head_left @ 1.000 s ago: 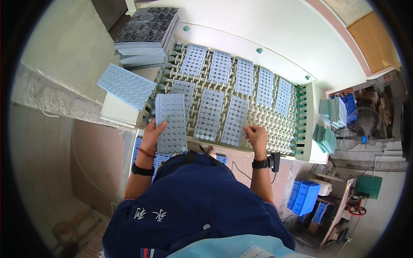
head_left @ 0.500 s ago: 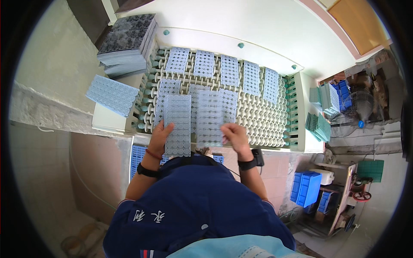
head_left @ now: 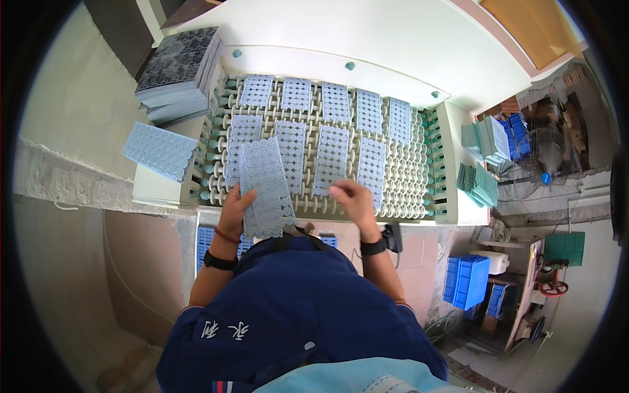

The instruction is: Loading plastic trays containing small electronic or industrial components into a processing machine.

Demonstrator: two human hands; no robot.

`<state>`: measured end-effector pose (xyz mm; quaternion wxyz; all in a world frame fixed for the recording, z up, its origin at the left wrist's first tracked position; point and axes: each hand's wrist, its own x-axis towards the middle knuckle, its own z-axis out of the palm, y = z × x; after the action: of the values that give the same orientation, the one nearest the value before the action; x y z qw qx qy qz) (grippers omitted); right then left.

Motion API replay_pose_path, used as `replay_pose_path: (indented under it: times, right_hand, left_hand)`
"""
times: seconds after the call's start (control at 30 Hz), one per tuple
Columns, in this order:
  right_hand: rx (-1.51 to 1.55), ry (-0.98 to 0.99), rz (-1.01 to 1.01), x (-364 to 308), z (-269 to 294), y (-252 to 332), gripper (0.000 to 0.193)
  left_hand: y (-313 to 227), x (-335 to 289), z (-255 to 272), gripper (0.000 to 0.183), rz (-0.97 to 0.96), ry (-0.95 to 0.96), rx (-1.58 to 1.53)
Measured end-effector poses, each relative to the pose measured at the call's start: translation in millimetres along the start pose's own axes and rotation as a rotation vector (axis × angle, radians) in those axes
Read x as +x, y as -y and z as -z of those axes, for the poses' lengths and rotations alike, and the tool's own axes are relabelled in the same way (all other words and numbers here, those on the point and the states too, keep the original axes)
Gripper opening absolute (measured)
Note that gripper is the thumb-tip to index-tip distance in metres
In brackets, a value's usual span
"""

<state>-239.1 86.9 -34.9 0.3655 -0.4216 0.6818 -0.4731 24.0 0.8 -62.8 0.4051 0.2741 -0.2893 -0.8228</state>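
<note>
My left hand (head_left: pixel 234 211) is closed around the left edge of a stack of thin light-blue panels (head_left: pixel 265 190), each made of rows of joined discs with scalloped edges. The stack is tilted over the near edge of a roller conveyor (head_left: pixel 406 187), its lower end close to my body. My right hand (head_left: pixel 355 204) is over the near rollers with fingers curled together and nothing visible in them. Its fingertips are by the near end of one laid panel (head_left: pixel 332 160); another laid panel (head_left: pixel 371 171) is just beyond the hand. Several similar panels lie in two rows on the rollers.
A tall stack of dark-topped sheets (head_left: pixel 177 72) and a loose light-blue panel (head_left: pixel 159 152) are at the left. Green racks (head_left: pixel 477 183) stand on the right ledge. Farther right are a fan (head_left: pixel 547 164) and blue bins (head_left: pixel 466 281). A white cover (head_left: pixel 354 36) rises behind the rollers.
The panel my right hand was moving now lies on the rollers at the right of the nearer row, and that hand is free of it. My left hand's stack has tilted, its edges fanned.
</note>
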Motion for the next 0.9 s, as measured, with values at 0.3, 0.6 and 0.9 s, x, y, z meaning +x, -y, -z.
replay_pose_path:
  times: [0.3,0.6,0.9]
  right_hand:
    - [0.125,0.091,-0.105,7,20,-13,0.017]
    - [-0.671,-0.508,-0.028,11,177,-98,0.024]
    - [-0.222,0.021,0.072,10,6,2,0.033]
  left_hand:
    - [2,-5,3,0.033,0.026,0.05,-0.059]
    - [-15,-21,26,0.036,-0.058,-0.049,-0.007]
    - [-4,0,5,0.031,-0.005,0.005,0.086]
